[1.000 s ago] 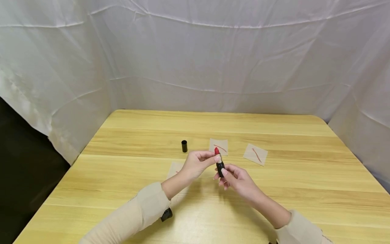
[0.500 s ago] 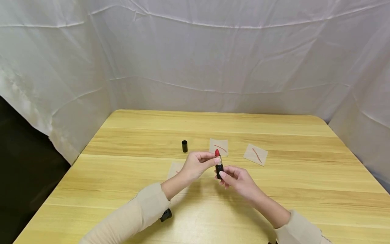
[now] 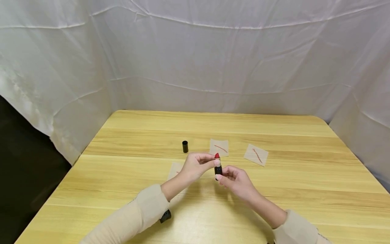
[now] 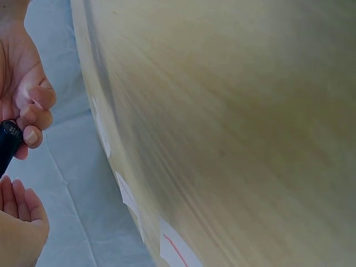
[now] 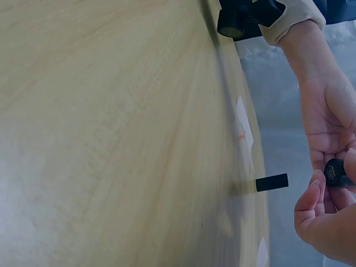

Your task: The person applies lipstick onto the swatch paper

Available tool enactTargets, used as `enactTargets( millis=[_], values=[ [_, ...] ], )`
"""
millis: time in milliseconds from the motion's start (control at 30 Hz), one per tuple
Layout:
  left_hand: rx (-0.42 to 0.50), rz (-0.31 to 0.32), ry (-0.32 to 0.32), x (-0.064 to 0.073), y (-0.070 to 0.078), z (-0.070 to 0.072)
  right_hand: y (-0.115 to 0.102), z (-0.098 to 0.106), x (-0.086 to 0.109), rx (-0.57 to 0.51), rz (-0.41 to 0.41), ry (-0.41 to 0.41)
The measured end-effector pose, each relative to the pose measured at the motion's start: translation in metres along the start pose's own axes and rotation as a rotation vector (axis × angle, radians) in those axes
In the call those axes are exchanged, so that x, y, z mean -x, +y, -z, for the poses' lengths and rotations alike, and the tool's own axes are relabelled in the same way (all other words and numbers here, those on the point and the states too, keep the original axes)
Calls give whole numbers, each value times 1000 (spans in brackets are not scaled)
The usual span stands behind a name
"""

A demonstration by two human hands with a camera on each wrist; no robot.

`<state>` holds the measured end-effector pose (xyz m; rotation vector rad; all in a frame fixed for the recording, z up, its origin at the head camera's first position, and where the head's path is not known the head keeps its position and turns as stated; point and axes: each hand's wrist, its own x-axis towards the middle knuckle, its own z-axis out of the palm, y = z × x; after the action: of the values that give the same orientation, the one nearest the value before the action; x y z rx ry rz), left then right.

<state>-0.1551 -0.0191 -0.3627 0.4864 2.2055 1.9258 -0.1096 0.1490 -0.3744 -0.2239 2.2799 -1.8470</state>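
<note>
In the head view an uncapped lipstick [image 3: 218, 171] stands nearly upright above the table, its red tip showing over a silvery collar and black base. My left hand [image 3: 195, 166] pinches the collar between thumb and fingers. Lower down, my right hand [image 3: 240, 183] grips the black base, thumb in front. The left wrist view catches the base end of the lipstick [image 4: 9, 142] in the right fingers. Past the hands, the black cap [image 3: 185, 146] stands on the table by itself.
Three pale squares lie on the wooden table [image 3: 304, 169]: one at the back [image 3: 223, 144] and one on the right [image 3: 256, 155], both with red strokes, and a third [image 3: 175, 168] partly behind the left hand. White cloth [image 3: 213, 61] hangs behind.
The lipstick has swung from a slight tilt to nearly upright and sunk a little, with less red showing. The right fingers have shifted round its base; the left hand has barely moved.
</note>
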Motion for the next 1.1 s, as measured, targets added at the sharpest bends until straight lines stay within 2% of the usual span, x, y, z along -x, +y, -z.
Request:
enactTargets(
  millis=[433, 600, 767, 1100],
  values=[
    [4, -9, -5, 2, -2, 0, -2, -3, 2, 49, -27, 77],
    [3, -1, 6, 2, -3, 1, -2, -1, 3, 33, -20, 20],
    [25, 29, 25, 2, -2, 1, -1, 2, 6, 24, 40, -57],
    [32, 32, 19, 1, -3, 0, 1, 2, 5, 38, 44, -47]
  ],
)
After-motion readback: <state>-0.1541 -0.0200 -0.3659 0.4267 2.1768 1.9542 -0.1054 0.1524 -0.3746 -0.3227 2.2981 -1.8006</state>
